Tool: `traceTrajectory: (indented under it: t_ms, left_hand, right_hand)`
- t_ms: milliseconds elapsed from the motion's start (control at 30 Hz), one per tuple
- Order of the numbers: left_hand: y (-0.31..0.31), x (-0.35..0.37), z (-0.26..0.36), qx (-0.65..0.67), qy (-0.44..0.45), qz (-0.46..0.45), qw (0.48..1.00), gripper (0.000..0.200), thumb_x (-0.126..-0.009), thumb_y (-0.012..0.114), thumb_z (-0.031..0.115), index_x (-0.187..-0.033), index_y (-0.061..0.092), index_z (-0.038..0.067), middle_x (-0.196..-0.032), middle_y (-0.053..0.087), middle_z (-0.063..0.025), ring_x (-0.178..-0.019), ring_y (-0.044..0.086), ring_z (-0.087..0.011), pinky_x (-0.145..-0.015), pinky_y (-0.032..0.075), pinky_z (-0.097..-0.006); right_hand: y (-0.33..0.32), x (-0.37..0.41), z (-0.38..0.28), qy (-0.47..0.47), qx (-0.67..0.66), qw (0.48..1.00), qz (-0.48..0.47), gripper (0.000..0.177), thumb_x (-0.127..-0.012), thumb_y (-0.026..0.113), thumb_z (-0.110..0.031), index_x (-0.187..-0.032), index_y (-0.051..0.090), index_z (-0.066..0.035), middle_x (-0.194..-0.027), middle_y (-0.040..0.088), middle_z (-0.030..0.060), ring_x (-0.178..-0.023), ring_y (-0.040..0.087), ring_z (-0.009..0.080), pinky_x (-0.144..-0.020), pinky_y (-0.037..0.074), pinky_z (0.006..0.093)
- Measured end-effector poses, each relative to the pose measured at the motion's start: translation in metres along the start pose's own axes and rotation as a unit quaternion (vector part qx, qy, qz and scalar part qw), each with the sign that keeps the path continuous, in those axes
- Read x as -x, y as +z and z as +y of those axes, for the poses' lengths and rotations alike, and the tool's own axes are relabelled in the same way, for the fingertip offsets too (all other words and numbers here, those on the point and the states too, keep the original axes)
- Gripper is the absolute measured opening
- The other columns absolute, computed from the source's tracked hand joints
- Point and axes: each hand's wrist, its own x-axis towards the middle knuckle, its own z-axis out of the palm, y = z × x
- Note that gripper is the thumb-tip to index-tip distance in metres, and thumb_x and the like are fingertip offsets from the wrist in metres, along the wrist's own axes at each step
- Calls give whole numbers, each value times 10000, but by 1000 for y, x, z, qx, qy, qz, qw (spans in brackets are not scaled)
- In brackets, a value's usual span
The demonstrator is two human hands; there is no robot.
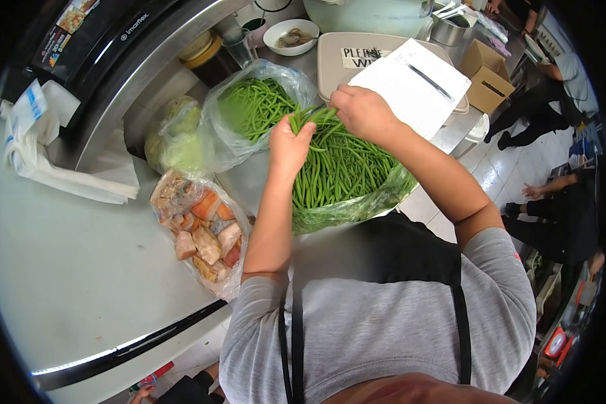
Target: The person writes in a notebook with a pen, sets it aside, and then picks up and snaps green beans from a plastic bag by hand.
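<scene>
My left hand [291,147] is closed round a few green beans, whose ends stick up past the thumb. Beside it, my right hand [362,111] pinches the other end of these beans. Below both hands lies a large heap of long green beans [343,172] in an open clear plastic bag [337,217]. A second clear bag [217,138] to the left holds more green beans [257,104], which look shorter.
Left are a bag of meat chunks [207,236] and a bag of pale green vegetables [182,138]. Behind stand a white bowl [291,37], a lidded container [337,67] with paper [417,84] and pen, and a cardboard box [488,75]. Other people stand at right.
</scene>
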Motion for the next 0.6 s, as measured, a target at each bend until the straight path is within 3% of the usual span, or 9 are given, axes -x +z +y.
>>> traceTrajectory:
  t_ms: [100,167,267,367,433,500,533,567,600]
  left_hand:
    - [9,3,8,222,-141,-44,964,113,-768,557,109,-834,543,18,-682,569,-39,-550,477,-85,-492,380,-225]
    - [13,2,16,242,-139,-34,960,112,-784,550,134,-843,535,40,-680,555,-22,-537,454,-68,-468,362,-210]
    - [19,3,22,272,-137,-33,952,120,-789,550,147,-852,525,49,-678,544,-12,-531,444,-63,-461,359,-202]
    - [22,3,20,295,-154,-12,943,117,-792,546,146,-851,521,49,-686,540,-19,-537,442,-69,-462,362,-204]
    - [19,3,14,314,-176,17,933,111,-795,539,142,-853,519,50,-697,541,-24,-542,443,-72,-460,362,-206]
    - [12,-1,11,324,-160,45,931,94,-801,528,133,-850,516,55,-700,542,-27,-540,442,-79,-462,365,-213]
    - [10,-3,11,330,-151,59,930,87,-801,528,130,-845,515,56,-693,543,-27,-534,444,-80,-462,365,-215]
    - [9,-4,10,336,-144,75,928,80,-802,527,126,-840,514,57,-687,545,-27,-528,446,-82,-462,366,-218]
    - [8,-5,11,342,-144,78,925,67,-807,516,111,-844,504,56,-688,544,-31,-530,447,-84,-460,368,-216]
  right_hand:
    - [18,4,0,111,-240,960,95,106,-766,530,-141,-751,500,-40,-666,512,61,-606,509,174,-548,403,306]
    - [27,8,-3,242,-422,867,109,139,-795,515,-161,-735,485,-39,-624,490,23,-579,460,99,-519,376,264]
    - [28,8,-6,261,-508,797,196,174,-820,499,-194,-735,477,-43,-594,436,-24,-573,377,44,-503,341,216]
    - [8,-5,16,291,-447,796,285,184,-825,491,-195,-734,466,-37,-585,432,-33,-546,363,40,-483,327,202]
    - [2,2,34,281,-344,885,139,313,-783,539,-326,-748,523,-16,-602,510,42,-554,457,110,-525,389,260]
    - [10,19,34,268,-230,935,-35,395,-744,568,-401,-757,556,-6,-620,547,96,-573,508,159,-561,418,297]
    - [12,26,17,252,-203,946,-6,477,-681,603,-466,-767,582,3,-657,565,160,-617,550,221,-623,430,335]
    - [1,30,10,284,-239,913,-168,428,-682,628,-408,-756,573,9,-642,556,148,-591,529,209,-603,424,323]
    - [13,37,10,259,-284,909,-161,378,-698,624,-362,-746,571,9,-636,549,141,-583,517,197,-595,419,318]
